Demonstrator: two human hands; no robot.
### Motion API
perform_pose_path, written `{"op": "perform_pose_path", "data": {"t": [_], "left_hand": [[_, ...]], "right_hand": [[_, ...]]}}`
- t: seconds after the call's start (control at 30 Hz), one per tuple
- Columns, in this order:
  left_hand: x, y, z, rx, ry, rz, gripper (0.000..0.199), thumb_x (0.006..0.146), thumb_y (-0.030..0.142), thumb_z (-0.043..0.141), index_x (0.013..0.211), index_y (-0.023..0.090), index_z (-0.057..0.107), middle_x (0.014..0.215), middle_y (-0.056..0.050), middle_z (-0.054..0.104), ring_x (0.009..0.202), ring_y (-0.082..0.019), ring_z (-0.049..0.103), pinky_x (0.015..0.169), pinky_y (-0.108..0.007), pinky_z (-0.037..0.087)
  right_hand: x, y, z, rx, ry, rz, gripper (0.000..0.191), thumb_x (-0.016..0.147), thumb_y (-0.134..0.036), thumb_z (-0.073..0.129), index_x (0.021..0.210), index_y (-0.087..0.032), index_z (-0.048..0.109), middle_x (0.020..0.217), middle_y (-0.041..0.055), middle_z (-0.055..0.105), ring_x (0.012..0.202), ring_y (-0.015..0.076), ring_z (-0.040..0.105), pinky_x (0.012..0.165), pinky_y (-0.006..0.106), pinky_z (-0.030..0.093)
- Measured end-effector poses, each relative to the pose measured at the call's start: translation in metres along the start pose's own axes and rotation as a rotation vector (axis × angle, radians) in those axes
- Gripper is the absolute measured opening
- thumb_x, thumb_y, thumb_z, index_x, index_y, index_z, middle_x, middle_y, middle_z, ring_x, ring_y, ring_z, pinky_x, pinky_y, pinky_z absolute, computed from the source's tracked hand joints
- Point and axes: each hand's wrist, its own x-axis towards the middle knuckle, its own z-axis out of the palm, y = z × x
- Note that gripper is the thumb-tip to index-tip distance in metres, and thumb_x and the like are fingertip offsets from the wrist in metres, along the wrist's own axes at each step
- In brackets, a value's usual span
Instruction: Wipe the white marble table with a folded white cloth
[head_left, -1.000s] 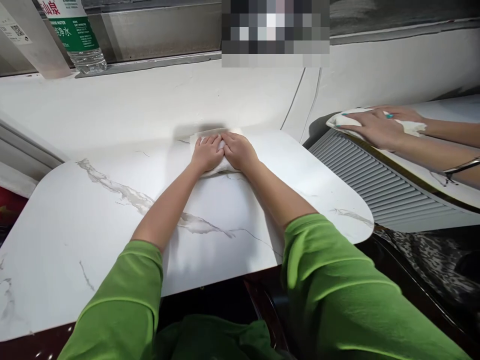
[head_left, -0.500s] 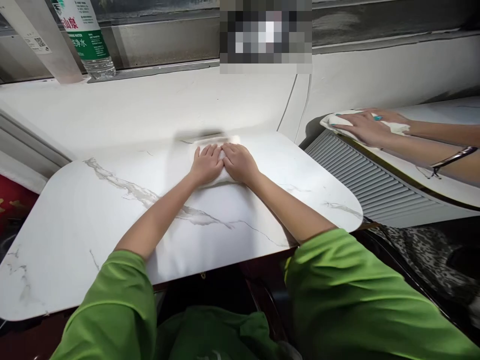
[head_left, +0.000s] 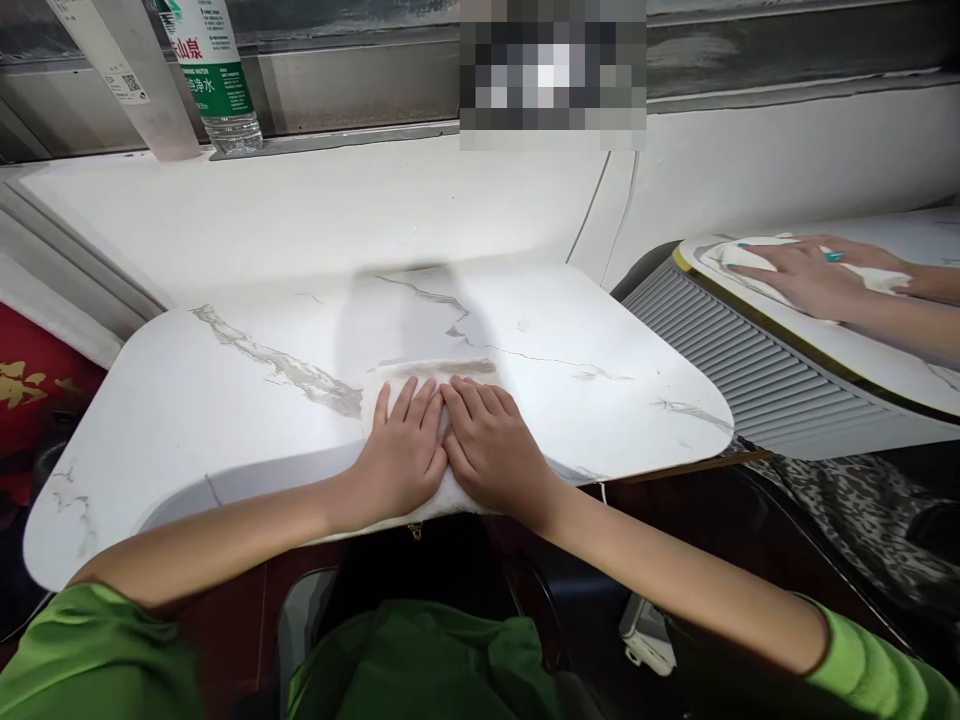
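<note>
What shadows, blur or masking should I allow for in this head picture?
Head view: a soft grey shadow falls on the white tabletop beyond the cloth, and another along the left forearm; a pixelated patch blanks out the top middle; the fingers look clear enough to tell apart.

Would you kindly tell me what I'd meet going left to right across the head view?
Red item with gold markings, green-labelled bottle, left hand, right hand, wall cables, co-worker's hands.
</note>
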Motion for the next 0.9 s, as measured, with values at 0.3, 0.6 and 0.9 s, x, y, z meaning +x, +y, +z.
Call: {"op": "perform_pose_path", "data": {"t": [0.3, 0.6, 0.9], "left_hand": [[0.064, -0.051, -0.011, -0.006, 0.058, -0.193, 0.057, 0.096, 0.019, 0.029, 0.151, 0.006, 0.035, 0.161, -0.015, 0.033, 0.152, -0.029, 0.022, 0.125, -0.054, 0.011], [0.144, -0.130, -0.027, -0.057, 0.174, -0.232, 0.050, 0.096, 0.020, 0.030, 0.143, 0.014, 0.045, 0.156, -0.011, 0.043, 0.146, -0.023, 0.034, 0.124, -0.047, 0.016], [0.148, -0.137, -0.025, -0.007, 0.149, -0.236, 0.052, 0.098, 0.022, 0.028, 0.148, 0.016, 0.040, 0.159, -0.009, 0.038, 0.149, -0.022, 0.029, 0.124, -0.048, 0.014]], "right_hand": [[0.091, 0.025, 0.035, 0.208, -0.007, 0.059, 0.045, 0.088, -0.014, 0.035, 0.124, -0.006, 0.061, 0.131, 0.0188, 0.063, 0.122, 0.0303, 0.053, 0.107, 0.042, 0.036], [0.200, 0.044, 0.072, 0.238, 0.004, 0.196, 0.043, 0.088, -0.011, 0.034, 0.119, -0.008, 0.063, 0.122, 0.0180, 0.068, 0.120, 0.0299, 0.057, 0.107, 0.044, 0.036], [0.209, 0.053, 0.086, 0.257, -0.051, 0.181, 0.055, 0.090, -0.014, 0.029, 0.140, -0.007, 0.052, 0.152, 0.0131, 0.049, 0.144, 0.0237, 0.039, 0.121, 0.046, 0.022]]}}
